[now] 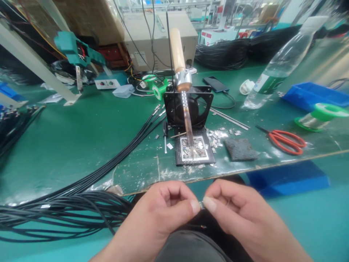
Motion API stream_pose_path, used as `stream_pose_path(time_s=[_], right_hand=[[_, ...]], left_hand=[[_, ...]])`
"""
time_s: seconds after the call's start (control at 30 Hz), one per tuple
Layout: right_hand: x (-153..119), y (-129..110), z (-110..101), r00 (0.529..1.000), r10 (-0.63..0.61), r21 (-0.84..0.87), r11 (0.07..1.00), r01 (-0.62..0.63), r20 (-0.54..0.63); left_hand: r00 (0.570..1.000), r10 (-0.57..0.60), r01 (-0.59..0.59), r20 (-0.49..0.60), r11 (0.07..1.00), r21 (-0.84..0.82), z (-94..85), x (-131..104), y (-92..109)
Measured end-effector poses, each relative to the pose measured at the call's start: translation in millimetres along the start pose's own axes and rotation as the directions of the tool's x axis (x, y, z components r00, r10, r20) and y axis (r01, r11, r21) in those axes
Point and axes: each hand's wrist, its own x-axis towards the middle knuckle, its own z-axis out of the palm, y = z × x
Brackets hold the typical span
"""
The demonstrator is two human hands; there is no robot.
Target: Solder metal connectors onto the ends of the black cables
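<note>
Below the front edge of the bench, my left hand (170, 207) and my right hand (234, 205) meet with thumbs and forefingers pinched. Between the fingertips shows a small silvery piece (202, 205), gripped from both sides; its exact kind is too small to make out. Just beyond my hands, a wooden-handled soldering iron (185, 112) hangs tip down over a white-edged square tray (182, 158) of small metal bits. Behind it stands a black fan (203, 118). Many loose metal tabs (215, 138) lie to the tray's right.
Black cables (122, 153) run along the left, with a coil (68, 213) by my left forearm. A small screwdriver (165, 136), a dark sponge (240, 149), red-handled scissors (289, 141), a solder spool (316, 120), a water bottle (283, 65) and a blue bin (313, 95) occupy the bench (89, 123).
</note>
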Motion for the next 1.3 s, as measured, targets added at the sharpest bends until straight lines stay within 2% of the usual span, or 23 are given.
stream_pose_path(time_s=[0.4,0.77,1.0,1.3], right_hand=[[1.6,0.3,1.8,0.999,0.001,0.015,1.0,-0.001,-0.032],[8.9,2.5,0.0,0.999,0.002,0.044,0.999,0.0,-0.042],[25.0,23.9,-6.8,0.987,-0.157,0.081,0.985,0.153,0.044],[35.1,18.4,-5.0,0.982,-0.175,0.133,0.977,0.166,0.066]], left_hand=[[0.999,0.004,0.0,-0.052,0.997,0.081,5.2,2.0,0.2],[0.999,0.024,-0.019,-0.048,0.994,0.106,3.8,8.0,2.6],[0.997,0.047,-0.038,-0.067,0.991,0.125,1.0,15.4,5.7],[0.995,0.064,-0.058,-0.07,0.994,0.092,-4.9,20.4,11.7]])
